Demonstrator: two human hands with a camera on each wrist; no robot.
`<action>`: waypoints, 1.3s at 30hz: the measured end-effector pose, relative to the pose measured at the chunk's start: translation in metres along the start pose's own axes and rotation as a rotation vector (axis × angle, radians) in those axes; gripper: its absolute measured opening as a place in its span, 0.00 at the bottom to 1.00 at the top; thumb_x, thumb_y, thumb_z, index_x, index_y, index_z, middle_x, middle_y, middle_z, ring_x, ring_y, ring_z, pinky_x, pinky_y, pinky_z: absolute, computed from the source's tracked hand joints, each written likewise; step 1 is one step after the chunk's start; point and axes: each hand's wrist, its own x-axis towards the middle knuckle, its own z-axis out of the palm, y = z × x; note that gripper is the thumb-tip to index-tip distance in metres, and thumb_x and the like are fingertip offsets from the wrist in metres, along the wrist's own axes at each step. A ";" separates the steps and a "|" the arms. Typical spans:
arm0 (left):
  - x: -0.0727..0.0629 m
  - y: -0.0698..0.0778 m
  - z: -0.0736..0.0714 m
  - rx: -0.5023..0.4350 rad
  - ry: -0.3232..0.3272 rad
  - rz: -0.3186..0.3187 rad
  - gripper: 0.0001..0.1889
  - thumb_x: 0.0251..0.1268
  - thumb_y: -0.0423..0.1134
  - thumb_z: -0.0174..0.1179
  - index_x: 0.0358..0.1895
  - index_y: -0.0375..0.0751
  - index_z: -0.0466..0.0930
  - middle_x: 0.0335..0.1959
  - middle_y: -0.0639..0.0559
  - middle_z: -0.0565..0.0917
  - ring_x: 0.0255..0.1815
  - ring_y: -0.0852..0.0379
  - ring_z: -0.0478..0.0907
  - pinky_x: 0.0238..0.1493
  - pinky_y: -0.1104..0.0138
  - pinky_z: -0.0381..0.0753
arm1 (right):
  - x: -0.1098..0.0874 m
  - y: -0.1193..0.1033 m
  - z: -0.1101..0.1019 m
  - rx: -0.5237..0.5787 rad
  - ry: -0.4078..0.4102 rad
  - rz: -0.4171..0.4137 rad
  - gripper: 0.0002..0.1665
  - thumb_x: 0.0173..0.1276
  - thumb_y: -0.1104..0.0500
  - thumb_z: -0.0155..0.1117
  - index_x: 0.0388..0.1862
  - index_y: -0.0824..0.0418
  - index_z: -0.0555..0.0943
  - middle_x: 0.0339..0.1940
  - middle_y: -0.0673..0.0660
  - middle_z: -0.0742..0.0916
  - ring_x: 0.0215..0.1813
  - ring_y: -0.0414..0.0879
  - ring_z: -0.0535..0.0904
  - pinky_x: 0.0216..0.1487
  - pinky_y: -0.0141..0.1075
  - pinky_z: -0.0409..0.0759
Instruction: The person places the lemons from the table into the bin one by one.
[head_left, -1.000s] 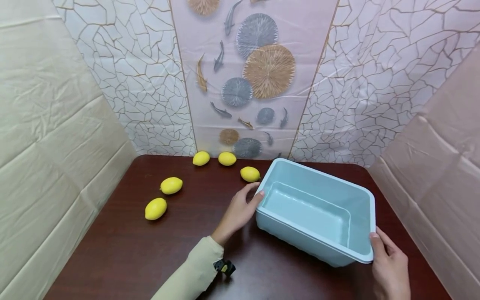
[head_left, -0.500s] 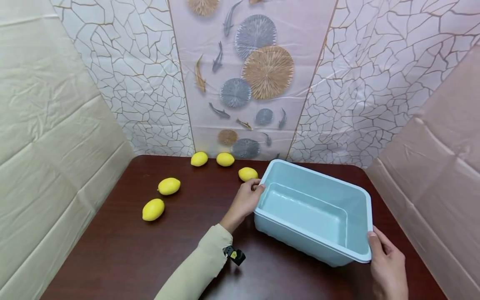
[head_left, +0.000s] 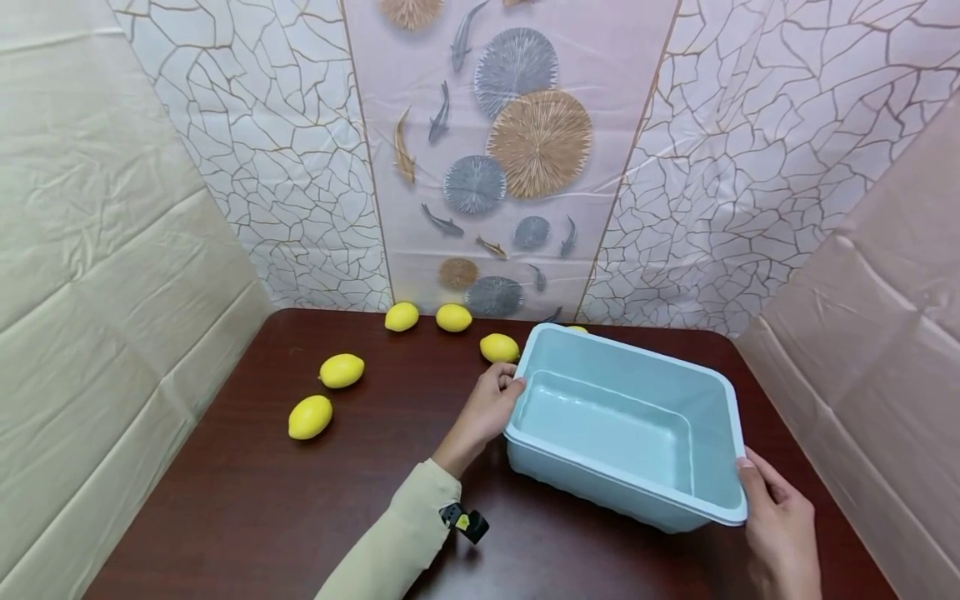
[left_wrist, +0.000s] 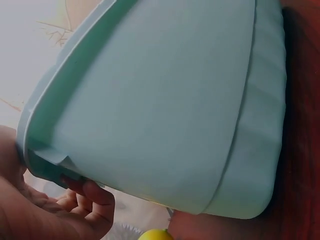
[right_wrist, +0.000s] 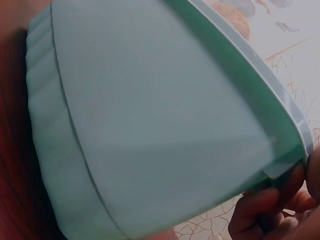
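Observation:
A light blue plastic bin (head_left: 615,429) stands askew on the right half of the table, its inside bare. At its left end my left hand (head_left: 487,404) grips the rim, thumb on top. The left wrist view shows that hand's fingers (left_wrist: 95,200) curled under the rim. My right hand (head_left: 783,517) holds the opposite end near the front corner, thumb over the rim. Its fingers (right_wrist: 255,205) bend beneath the lip in the right wrist view. Just beyond my left hand lies a yellow lemon (head_left: 499,348). Behind the bin's far rim another lemon (head_left: 577,329) peeks out, mostly hidden.
Two lemons lie at the left, one lemon (head_left: 311,417) nearer me and one lemon (head_left: 342,371) farther off. Along the back edge sit a lemon (head_left: 402,317) and a lemon (head_left: 453,317). Fabric walls enclose the dark wooden table (head_left: 225,517) on three sides.
My left hand has closed its fingers round the bin's rim. The bin has shifted slightly toward me and to the left, and a lemon now shows behind its far rim.

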 end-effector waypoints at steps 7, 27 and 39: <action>-0.013 -0.004 -0.005 -0.043 0.056 -0.036 0.16 0.82 0.38 0.52 0.63 0.33 0.73 0.34 0.48 0.79 0.34 0.50 0.75 0.38 0.62 0.76 | 0.004 -0.002 0.002 0.035 -0.062 0.001 0.37 0.81 0.47 0.61 0.80 0.64 0.68 0.34 0.30 0.85 0.35 0.30 0.83 0.33 0.27 0.82; -0.037 -0.009 -0.015 -0.018 0.145 -0.023 0.14 0.77 0.37 0.54 0.58 0.35 0.72 0.32 0.47 0.78 0.31 0.55 0.71 0.36 0.65 0.72 | 0.014 -0.011 0.013 -0.177 -0.133 0.000 0.37 0.83 0.41 0.55 0.81 0.60 0.68 0.40 0.34 0.85 0.37 0.31 0.84 0.34 0.32 0.85; -0.046 -0.018 -0.025 -0.037 0.182 0.013 0.14 0.77 0.38 0.56 0.58 0.32 0.74 0.35 0.47 0.83 0.40 0.49 0.77 0.43 0.65 0.75 | 0.009 -0.009 0.020 -0.189 -0.168 -0.014 0.37 0.83 0.41 0.54 0.81 0.59 0.69 0.41 0.33 0.85 0.37 0.30 0.84 0.35 0.32 0.84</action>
